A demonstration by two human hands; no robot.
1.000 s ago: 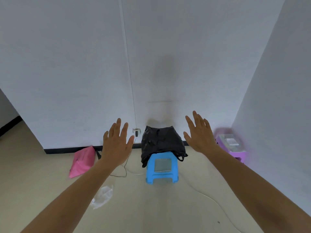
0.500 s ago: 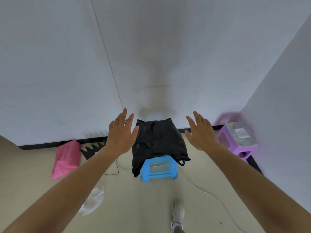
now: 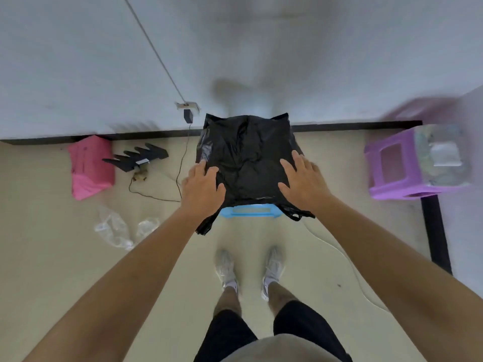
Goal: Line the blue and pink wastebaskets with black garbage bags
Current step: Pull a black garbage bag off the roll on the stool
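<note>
both hands (image 3: 202, 189) (image 3: 304, 180) now down on black bag (image 3: 247, 155) over blue basket (image 3: 249, 212)

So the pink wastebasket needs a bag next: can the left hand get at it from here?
Probably yes, with a step or lean. The pink wastebasket lies on its side by the wall, left of the left hand, which rests on the black bag. Only bare floor and a thin cord lie between.

1. Your black garbage bag (image 3: 245, 155) covers nearly all the blue item (image 3: 249, 212) beneath; only its near rim shows.
2. Purple item (image 3: 407, 165) at right is motion-blurred; contents unreadable.
3. Your forearms are cut off by the bottom edge.
</note>
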